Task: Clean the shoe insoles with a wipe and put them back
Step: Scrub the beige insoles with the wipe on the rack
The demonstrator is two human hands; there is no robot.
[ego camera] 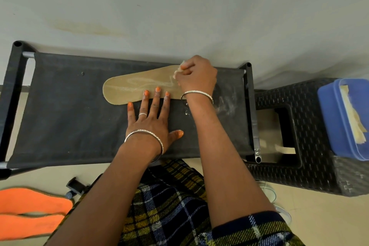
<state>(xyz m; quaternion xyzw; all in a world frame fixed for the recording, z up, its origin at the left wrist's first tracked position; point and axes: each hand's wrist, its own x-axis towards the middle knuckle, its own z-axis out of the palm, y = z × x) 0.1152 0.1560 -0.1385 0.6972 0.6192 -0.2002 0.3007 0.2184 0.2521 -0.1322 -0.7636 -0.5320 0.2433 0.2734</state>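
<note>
Nothing I can actually read on my feed, folks. Closest thing is the tan insole (pixel 123 88) lying on the counter (pixel 69 116): it's got a pale looping outline across its top, but that's a squiggle, not letters or a logo I can make out. There's also a tiny dark mark on the metal tube (pixel 257 151) at the counter's near right corner, way too small and blurry to tell whether it's text.
</note>
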